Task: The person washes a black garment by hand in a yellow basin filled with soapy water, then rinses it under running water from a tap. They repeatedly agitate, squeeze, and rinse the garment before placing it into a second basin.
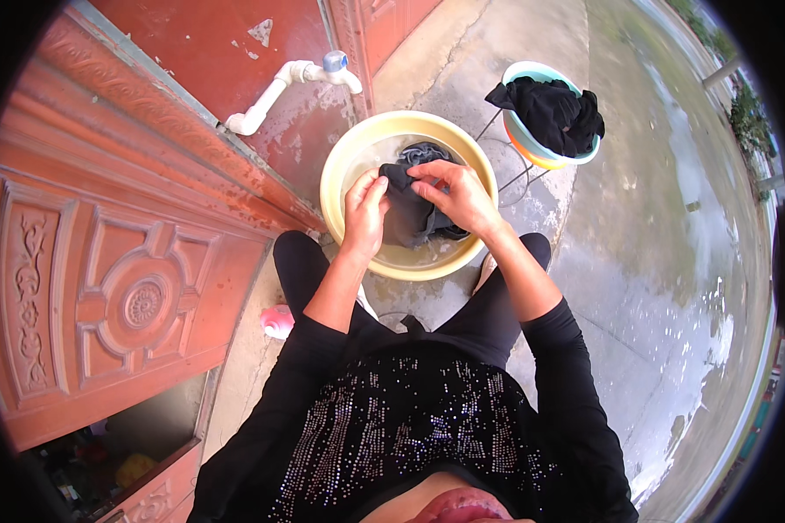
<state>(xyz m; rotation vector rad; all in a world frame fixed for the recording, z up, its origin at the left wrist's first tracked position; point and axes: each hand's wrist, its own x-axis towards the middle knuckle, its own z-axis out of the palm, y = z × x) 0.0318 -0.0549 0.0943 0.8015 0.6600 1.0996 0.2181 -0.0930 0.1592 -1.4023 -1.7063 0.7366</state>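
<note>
Between my knees stands a yellow plastic basin [343, 248] with cloudy water [360, 157] in it. My left hand [366, 212] pinches one edge of a wet dark garment [405, 212] between thumb and fingers. On the other side, my right hand [458, 196] grips the same fabric near its upper edge, thumb and forefinger close to the left fingertips. The garment hangs from both hands into the basin. Behind it, a greyish bunched part of cloth [425, 152] lies at the water; whether it is the same piece I cannot tell.
A white pipe with a blue-handled tap [335, 62] juts out beyond the basin. To the right, a light-blue basin [523, 134] heaped with black clothes [553, 114] sits on a metal stand [520, 175]. A pink-and-white plastic container [277, 321] is by my left leg, near the carved red door [144, 307].
</note>
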